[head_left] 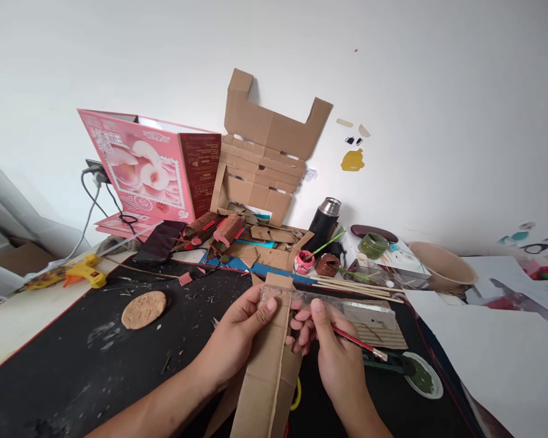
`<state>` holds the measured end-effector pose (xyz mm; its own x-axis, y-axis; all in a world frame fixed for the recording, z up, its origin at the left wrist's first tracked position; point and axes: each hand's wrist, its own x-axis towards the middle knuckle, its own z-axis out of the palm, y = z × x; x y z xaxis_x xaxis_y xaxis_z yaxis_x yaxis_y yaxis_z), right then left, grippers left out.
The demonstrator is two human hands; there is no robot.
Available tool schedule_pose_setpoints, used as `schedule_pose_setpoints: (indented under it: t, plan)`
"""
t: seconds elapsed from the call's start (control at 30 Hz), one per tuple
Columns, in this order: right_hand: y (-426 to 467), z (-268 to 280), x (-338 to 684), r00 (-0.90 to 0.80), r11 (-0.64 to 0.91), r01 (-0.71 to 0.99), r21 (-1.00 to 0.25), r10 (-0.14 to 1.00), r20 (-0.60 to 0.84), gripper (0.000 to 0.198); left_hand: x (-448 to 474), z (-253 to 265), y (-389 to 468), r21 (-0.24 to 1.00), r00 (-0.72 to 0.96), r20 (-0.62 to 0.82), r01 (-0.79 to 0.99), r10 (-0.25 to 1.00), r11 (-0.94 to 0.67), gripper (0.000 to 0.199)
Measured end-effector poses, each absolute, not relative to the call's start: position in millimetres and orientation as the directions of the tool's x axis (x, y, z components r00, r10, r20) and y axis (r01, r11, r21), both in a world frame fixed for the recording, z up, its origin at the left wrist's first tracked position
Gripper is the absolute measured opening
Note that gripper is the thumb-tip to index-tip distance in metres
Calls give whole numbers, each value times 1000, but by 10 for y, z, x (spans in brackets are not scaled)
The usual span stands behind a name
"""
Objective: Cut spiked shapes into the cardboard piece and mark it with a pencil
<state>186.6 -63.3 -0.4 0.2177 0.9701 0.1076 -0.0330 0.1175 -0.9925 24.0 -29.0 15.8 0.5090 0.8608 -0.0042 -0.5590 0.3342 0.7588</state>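
My left hand (pixel 235 331) is closed on a long folded cardboard strip (pixel 258 383), its thumb pressing on the top face near the far end. A clear ruler (pixel 301 299) lies across that end of the strip and reaches right toward my other hand. Tucked in my right hand (pixel 340 359) is a red and black pencil (pixel 358 345), its eraser end pointing right. The right thumb and fingers are at the ruler, and the pencil's tip is hidden by the fingers. Below the strip, part of a yellow loop handle (pixel 296 395) shows.
A yellow glue gun (pixel 86 272) and a round clay-like disc (pixel 144 310) lie left. Behind stand a pink box (pixel 141 167), cut cardboard (pixel 274 140), paint jars (pixel 304 262) and a black flask (pixel 323 225). At right are corrugated cardboard (pixel 383 337) and a green paint dish (pixel 433 392).
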Motion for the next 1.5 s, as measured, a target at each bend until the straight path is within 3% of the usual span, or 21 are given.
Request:
schedule_pose_setpoints:
  t: [0.23,1.5]
  plan:
    - [-635,85,1803,275,123,-32,-992,955,110,64,262,154,-314,718,492,-23,-598,870,357,30]
    - [-624,70,1814,254,117,-14,-993,961,110,64,264,169,-306,757,523,-17,-550,852,353,27]
